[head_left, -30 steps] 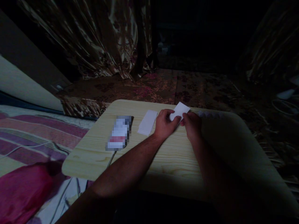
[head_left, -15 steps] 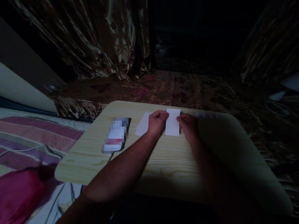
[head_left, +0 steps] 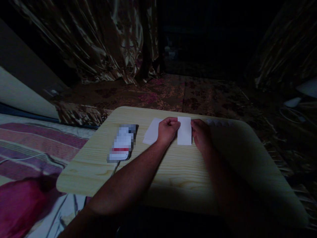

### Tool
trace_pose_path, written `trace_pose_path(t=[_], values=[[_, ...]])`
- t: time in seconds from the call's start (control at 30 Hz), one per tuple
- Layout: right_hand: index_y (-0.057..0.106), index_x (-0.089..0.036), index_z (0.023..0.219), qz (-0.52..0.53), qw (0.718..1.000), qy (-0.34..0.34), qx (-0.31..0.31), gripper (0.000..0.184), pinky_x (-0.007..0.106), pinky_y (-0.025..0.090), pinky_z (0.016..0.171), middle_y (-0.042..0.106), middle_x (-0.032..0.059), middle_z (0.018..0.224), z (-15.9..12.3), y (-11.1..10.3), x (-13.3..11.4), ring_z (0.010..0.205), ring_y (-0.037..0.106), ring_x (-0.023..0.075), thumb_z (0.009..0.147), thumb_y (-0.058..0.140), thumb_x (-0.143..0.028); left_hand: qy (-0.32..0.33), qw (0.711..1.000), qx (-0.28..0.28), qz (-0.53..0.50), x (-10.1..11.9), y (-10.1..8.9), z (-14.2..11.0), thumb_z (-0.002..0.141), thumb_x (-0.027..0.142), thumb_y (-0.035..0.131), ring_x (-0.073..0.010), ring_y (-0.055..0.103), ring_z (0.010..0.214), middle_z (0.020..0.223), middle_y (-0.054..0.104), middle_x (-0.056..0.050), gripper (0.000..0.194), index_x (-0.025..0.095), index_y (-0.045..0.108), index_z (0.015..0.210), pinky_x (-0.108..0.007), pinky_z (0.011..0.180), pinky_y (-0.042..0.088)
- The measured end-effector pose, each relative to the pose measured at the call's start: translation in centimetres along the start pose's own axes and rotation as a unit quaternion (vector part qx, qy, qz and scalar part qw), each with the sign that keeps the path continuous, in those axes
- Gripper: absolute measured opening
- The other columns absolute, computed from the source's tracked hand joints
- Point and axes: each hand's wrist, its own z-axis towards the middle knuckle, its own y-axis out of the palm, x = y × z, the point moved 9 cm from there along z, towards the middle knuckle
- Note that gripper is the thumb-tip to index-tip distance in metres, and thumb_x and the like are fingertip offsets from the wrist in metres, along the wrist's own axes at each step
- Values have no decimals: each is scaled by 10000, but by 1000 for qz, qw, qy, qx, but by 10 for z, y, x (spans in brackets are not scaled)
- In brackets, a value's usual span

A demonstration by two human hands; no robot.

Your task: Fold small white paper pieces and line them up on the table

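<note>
A white rectangle of paper (head_left: pixel 184 132) stands lengthwise between my two hands above the table. My left hand (head_left: pixel 168 130) pinches its left edge near the top, thumb on the front. On the opposite edge, the fingers of my right hand (head_left: pixel 201 132) are closed at the paper's upper right side. Just left of my left hand lies a stack of white paper pieces (head_left: pixel 151 132), partly covered by that hand. Beyond my right hand, a row of small pale folded-looking pieces (head_left: pixel 219 123) sits in shadow near the far edge; their kind is unclear.
The light wooden table (head_left: pixel 89 165) has rounded corners. A blurred-out phone (head_left: pixel 122 142) with a cable lies on its left part. A striped bed cover (head_left: pixel 37 140) and a pink cloth bundle (head_left: pixel 22 205) are at the left. Patterned curtains (head_left: pixel 128 43) hang behind.
The paper was tilted and has turned upright, its long side now running toward me. Both hands have shifted slightly, and my right hand has slid to the paper's upper right edge. The stack stays put.
</note>
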Motion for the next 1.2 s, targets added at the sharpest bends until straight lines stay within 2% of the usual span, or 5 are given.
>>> trace_pose_path(t=[0.57, 0.8, 0.93, 1.03, 1.2], values=[[643, -195, 929, -41, 996, 4, -85, 347, 278, 474, 613, 705, 19, 816, -8, 21, -3, 698, 640, 162, 640, 787, -322, -11, 999, -6, -33, 3, 2, -2, 654, 294, 733, -88, 508, 512, 625, 642, -6, 227, 130, 718, 810, -221, 513, 404], [631, -196, 923, -62, 996, -7, -62, 345, 295, 497, 638, 704, 26, 821, -5, 18, -2, 707, 646, 170, 623, 768, -297, 5, 998, -38, -59, 5, 6, -3, 704, 293, 682, -93, 488, 539, 613, 625, 4, 216, 144, 743, 848, -225, 520, 363], [626, -193, 937, -46, 998, -31, -28, 356, 310, 511, 682, 708, 31, 848, -1, 10, -7, 753, 657, 177, 621, 765, -280, -2, 993, -82, -83, 5, 16, -5, 696, 301, 705, -119, 580, 653, 787, 694, -25, 355, 152, 715, 1018, -250, 628, 441], [621, -193, 939, -34, 998, -45, -1, 360, 315, 515, 700, 707, 33, 861, 0, 4, -9, 775, 662, 181, 619, 766, -275, -12, 991, -101, -89, 4, 21, -6, 654, 288, 757, -116, 583, 630, 782, 688, -20, 485, 160, 662, 1112, -256, 625, 456], [614, -196, 957, -48, 997, -59, 4, 339, 318, 518, 686, 719, 44, 866, 0, 2, -11, 776, 672, 192, 672, 742, -326, -15, 991, -109, -76, 0, 23, -7, 586, 250, 822, -121, 611, 666, 807, 676, -32, 502, 130, 665, 1048, -263, 646, 492]])
